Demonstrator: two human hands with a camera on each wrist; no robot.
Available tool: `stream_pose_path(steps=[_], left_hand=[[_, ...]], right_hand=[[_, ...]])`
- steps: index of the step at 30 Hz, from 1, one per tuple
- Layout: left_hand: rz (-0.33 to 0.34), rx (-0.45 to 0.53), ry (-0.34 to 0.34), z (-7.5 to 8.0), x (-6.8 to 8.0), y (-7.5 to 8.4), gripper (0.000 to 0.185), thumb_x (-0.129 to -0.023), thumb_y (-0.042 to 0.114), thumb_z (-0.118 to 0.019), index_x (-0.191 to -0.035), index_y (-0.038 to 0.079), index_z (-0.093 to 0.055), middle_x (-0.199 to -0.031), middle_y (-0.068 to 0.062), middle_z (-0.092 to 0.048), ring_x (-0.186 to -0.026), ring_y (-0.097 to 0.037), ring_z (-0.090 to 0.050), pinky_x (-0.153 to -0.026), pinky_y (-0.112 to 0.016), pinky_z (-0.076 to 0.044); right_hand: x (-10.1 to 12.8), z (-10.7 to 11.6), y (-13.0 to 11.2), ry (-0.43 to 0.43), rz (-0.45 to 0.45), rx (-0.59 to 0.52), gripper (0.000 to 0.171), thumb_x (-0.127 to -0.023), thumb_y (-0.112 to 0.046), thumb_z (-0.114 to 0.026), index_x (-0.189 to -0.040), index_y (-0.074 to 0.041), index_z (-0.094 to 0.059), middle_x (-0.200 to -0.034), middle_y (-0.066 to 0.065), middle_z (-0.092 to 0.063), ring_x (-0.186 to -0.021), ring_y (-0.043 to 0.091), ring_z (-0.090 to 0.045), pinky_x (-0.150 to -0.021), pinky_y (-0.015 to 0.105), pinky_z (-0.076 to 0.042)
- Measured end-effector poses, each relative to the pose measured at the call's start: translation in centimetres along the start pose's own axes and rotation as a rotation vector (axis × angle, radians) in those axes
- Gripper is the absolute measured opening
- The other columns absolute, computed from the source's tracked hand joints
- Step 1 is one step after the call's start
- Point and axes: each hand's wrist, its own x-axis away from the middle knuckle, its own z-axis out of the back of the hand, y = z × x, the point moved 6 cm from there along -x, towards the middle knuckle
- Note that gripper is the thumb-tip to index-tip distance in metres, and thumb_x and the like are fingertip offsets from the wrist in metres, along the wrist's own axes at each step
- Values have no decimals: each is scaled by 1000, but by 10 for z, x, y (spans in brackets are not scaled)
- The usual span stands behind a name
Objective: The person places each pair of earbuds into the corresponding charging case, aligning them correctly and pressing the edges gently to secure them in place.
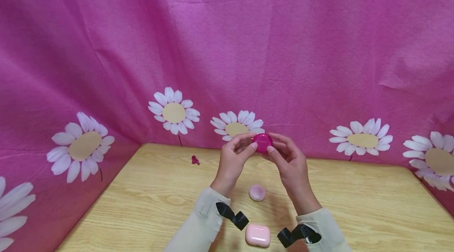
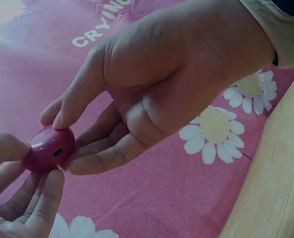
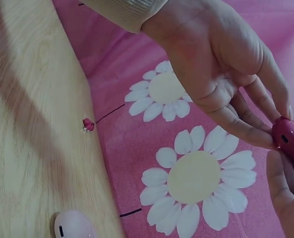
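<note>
Both hands hold a round magenta earbud charging case (image 1: 262, 143) up above the far part of the table. My left hand (image 1: 232, 159) pinches its left side between thumb and fingers. From the right, my right hand (image 1: 291, 165) grips it the same way, its thumb on the face turned to me. A dark charging port shows on the case (image 2: 48, 150) in the left wrist view, and the lid looks closed. Small magenta earbuds (image 1: 195, 160) lie on the table to the left of the hands. Below the hands sits a round pale pink case (image 1: 257, 193).
A glossy pink rounded-rectangle case (image 1: 257, 235) lies at the near side, between the forearms. The wooden table (image 1: 149, 204) meets a magenta cloth (image 1: 301, 47) with white daisies at its back and sides. Black camera mounts (image 1: 232, 215) stick out from both wrists.
</note>
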Motion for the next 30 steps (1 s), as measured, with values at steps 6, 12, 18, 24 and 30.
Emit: stream_pose_path(steps=[6, 12, 18, 24, 30], left_hand=[[-1, -8, -4, 0, 1, 1, 32, -89, 10, -68, -121, 5, -64, -104, -8, -65, -93, -16, -64, -86, -34, -54], [-32, 5, -40, -2, 2, 4, 31, -92, 12, -66, -122, 7, -63, -109, -10, -63, -94, -18, -64, -85, -35, -54], [-57, 18, -60, -3, 3, 5, 24, -94, 11, -63, -116, 4, -65, -108, -14, -63, -91, -17, -63, -80, -32, -56], [-77, -8, -61, -4, 3, 6, 23, -94, 11, -63, -116, 5, -66, -107, -14, -64, -90, -17, -63, -78, -32, -56], [-108, -27, -65, -5, 2, 6, 25, -94, 10, -62, -118, 4, -65, -109, -16, -63, -92, -18, -63, -78, -32, -56]], right_hand=[[0, -1, 0, -7, 40, -5, 31, -93, 1, -60, -123, 7, -59, -109, 19, -65, -98, 20, -66, -81, 38, -55], [0, -1, 1, 10, 29, -7, 32, -92, 1, -61, -124, 6, -60, -110, 16, -66, -100, 20, -66, -82, 38, -54], [2, -1, 1, 17, 13, 29, 32, -92, 0, -61, -124, 3, -61, -112, 16, -66, -100, 20, -66, -83, 37, -54], [2, -1, 0, 14, 25, 27, 32, -93, 0, -61, -124, 4, -60, -112, 19, -66, -100, 21, -66, -83, 37, -54], [2, -2, 0, 10, 42, 33, 33, -93, 0, -60, -126, 2, -60, -113, 21, -65, -101, 20, -66, -84, 37, -54]])
